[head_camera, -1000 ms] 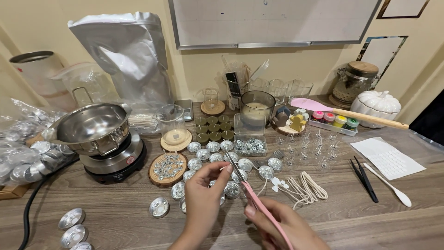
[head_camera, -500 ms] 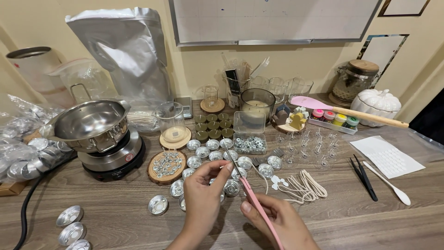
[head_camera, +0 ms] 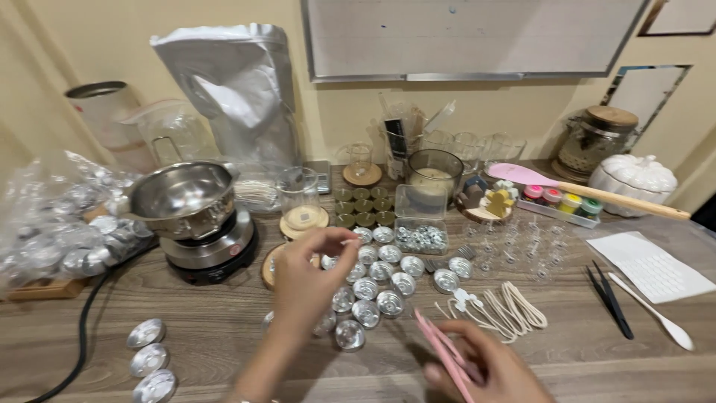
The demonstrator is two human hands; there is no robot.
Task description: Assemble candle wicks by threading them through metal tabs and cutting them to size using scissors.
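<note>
My left hand (head_camera: 302,280) is raised over the cluster of small metal tealight cups (head_camera: 380,280), and it covers part of a wooden slice (head_camera: 270,263). Its fingertips are pinched together near the cups, apparently on a short white wick piece (head_camera: 347,241) that is small and blurred. My right hand (head_camera: 488,369) is low at the front edge of the table and grips closed pink scissors (head_camera: 440,347) that point up and left. A bundle of white wicks (head_camera: 514,310) lies just right of the cups.
A steel pot (head_camera: 183,198) sits on a hot plate (head_camera: 212,254) at the left, its black cord (head_camera: 71,347) trailing forward. A clear box of metal tabs (head_camera: 420,237), black tweezers (head_camera: 611,298), a white spoon (head_camera: 656,313) and loose cups (head_camera: 149,358) also lie on the table.
My left hand has pulled away from the scissors, up and to the left. My right hand has dropped toward the front edge with the scissors. The view has shifted left.
</note>
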